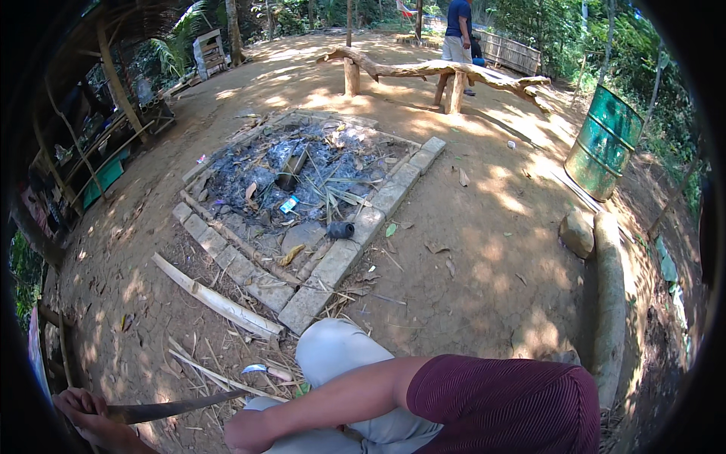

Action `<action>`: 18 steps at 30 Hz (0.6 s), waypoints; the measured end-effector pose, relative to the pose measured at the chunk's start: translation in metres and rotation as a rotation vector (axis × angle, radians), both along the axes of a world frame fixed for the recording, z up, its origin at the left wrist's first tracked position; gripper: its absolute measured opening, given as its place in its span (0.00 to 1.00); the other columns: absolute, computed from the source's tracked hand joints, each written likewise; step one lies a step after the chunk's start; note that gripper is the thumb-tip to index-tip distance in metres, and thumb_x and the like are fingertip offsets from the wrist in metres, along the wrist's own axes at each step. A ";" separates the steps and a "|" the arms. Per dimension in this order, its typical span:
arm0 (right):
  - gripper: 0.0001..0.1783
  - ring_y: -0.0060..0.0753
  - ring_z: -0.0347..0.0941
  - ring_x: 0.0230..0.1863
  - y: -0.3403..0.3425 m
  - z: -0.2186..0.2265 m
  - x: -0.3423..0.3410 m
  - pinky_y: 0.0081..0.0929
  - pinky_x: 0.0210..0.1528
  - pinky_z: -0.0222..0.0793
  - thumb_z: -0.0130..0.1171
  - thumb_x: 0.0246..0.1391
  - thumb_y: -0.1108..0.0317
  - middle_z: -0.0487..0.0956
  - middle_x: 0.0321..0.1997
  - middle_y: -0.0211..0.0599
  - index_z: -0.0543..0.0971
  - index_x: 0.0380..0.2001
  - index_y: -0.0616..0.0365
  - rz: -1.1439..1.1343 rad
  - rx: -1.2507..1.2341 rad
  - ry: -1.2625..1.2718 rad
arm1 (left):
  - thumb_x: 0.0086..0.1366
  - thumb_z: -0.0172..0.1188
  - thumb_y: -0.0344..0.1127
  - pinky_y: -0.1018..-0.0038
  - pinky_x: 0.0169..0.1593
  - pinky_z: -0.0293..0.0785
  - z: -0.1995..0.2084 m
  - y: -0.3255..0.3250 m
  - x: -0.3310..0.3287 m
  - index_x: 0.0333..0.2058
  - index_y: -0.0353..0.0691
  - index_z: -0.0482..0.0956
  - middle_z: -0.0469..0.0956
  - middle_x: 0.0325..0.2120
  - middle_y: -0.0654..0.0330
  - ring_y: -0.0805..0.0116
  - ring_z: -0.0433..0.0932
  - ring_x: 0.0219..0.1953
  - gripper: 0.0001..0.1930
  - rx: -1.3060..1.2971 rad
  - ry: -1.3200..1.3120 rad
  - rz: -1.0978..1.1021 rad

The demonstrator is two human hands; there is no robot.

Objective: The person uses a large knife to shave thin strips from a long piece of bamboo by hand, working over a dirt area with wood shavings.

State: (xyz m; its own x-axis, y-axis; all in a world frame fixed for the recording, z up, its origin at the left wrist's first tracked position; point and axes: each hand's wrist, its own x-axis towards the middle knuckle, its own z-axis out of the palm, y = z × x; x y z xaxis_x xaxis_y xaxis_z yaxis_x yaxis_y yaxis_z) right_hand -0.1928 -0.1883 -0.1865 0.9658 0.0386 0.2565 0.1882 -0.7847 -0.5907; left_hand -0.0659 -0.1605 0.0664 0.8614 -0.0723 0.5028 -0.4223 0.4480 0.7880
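At the lower left, my left hand (pixel 85 418) is closed round the handle end of a machete (pixel 174 407). Its long dark blade points right across the ground, the tip near my light-coloured trouser knee. My right forearm, below a maroon sleeve, crosses over my legs to the left. My right hand (pixel 246 435) is bent down at the lower edge beside my knee, and its fingers are hidden. Split bamboo strips (pixel 215 371) lie on the soil just beyond the blade. A longer pale split bamboo piece (pixel 219 303) rests farther off, beside the fire pit.
A block-edged fire pit (pixel 355 246) holds ash, charred wood and a dark can (pixel 340 230). Beyond it stands a rough log bench (pixel 423 69), with a person (pixel 457 34) behind. A green drum (pixel 605 142), a rock (pixel 577 233) and a log (pixel 609 303) are at right.
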 end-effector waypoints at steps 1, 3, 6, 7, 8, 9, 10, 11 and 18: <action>0.16 0.55 0.77 0.29 -0.001 0.007 -0.004 0.50 0.34 0.72 0.54 0.54 0.58 0.78 0.24 0.53 0.80 0.24 0.60 -0.049 -0.039 -0.008 | 0.72 0.49 0.54 0.80 0.21 0.44 0.003 0.006 0.007 0.24 0.48 0.58 0.53 0.18 0.70 0.81 0.50 0.18 0.22 0.005 -0.016 -0.002; 0.15 0.56 0.77 0.26 -0.006 0.028 -0.014 0.49 0.33 0.72 0.54 0.51 0.61 0.77 0.19 0.52 0.79 0.19 0.61 -0.083 -0.064 -0.012 | 0.72 0.50 0.54 0.80 0.21 0.44 0.006 0.024 0.025 0.23 0.48 0.59 0.53 0.18 0.70 0.81 0.51 0.17 0.22 0.022 -0.040 0.012; 0.16 0.57 0.75 0.26 -0.006 0.027 -0.015 0.50 0.31 0.72 0.54 0.53 0.59 0.75 0.19 0.49 0.75 0.22 0.62 -0.109 0.049 -0.104 | 0.71 0.51 0.54 0.79 0.22 0.48 0.006 0.027 0.045 0.24 0.47 0.59 0.54 0.18 0.68 0.79 0.52 0.18 0.22 0.004 -0.005 -0.002; 0.16 0.57 0.76 0.27 -0.007 0.022 -0.015 0.49 0.32 0.72 0.54 0.55 0.58 0.76 0.21 0.49 0.76 0.23 0.61 -0.125 0.094 -0.127 | 0.71 0.51 0.55 0.78 0.23 0.49 0.007 0.028 0.052 0.25 0.46 0.59 0.55 0.19 0.68 0.78 0.52 0.18 0.22 -0.007 -0.023 -0.051; 0.17 0.56 0.76 0.27 -0.023 0.013 -0.034 0.49 0.32 0.71 0.53 0.56 0.57 0.76 0.23 0.49 0.77 0.25 0.61 -0.229 0.121 -0.092 | 0.70 0.51 0.55 0.77 0.24 0.50 -0.014 0.008 0.054 0.26 0.46 0.59 0.55 0.19 0.67 0.77 0.52 0.19 0.22 -0.021 0.004 -0.129; 0.18 0.55 0.76 0.28 -0.029 0.018 -0.037 0.48 0.33 0.71 0.53 0.58 0.55 0.77 0.24 0.48 0.77 0.26 0.60 -0.286 0.171 -0.091 | 0.70 0.51 0.55 0.76 0.24 0.51 -0.010 0.009 0.051 0.27 0.45 0.59 0.56 0.19 0.66 0.76 0.53 0.19 0.22 -0.013 -0.026 -0.123; 0.19 0.54 0.76 0.29 -0.037 0.022 -0.036 0.47 0.33 0.70 0.52 0.60 0.54 0.77 0.26 0.48 0.78 0.28 0.60 -0.351 0.224 -0.073 | 0.69 0.51 0.60 0.76 0.24 0.52 -0.005 0.007 0.047 0.28 0.45 0.59 0.57 0.19 0.66 0.76 0.53 0.19 0.25 -0.014 -0.041 -0.137; 0.20 0.53 0.76 0.30 -0.039 0.025 -0.034 0.46 0.34 0.70 0.52 0.61 0.53 0.78 0.27 0.48 0.78 0.29 0.60 -0.404 0.286 -0.032 | 0.68 0.49 0.63 0.76 0.24 0.52 0.004 0.004 0.035 0.27 0.45 0.58 0.57 0.18 0.66 0.75 0.53 0.18 0.26 0.008 -0.084 -0.032; 0.26 0.57 0.78 0.38 -0.050 -0.092 -0.036 0.45 0.43 0.72 0.50 0.60 0.47 0.81 0.33 0.53 0.81 0.33 0.61 -0.789 0.304 0.514 | 0.69 0.47 0.62 0.76 0.22 0.48 -0.001 0.051 0.057 0.22 0.44 0.57 0.53 0.13 0.66 0.76 0.51 0.14 0.28 0.058 -0.194 -0.092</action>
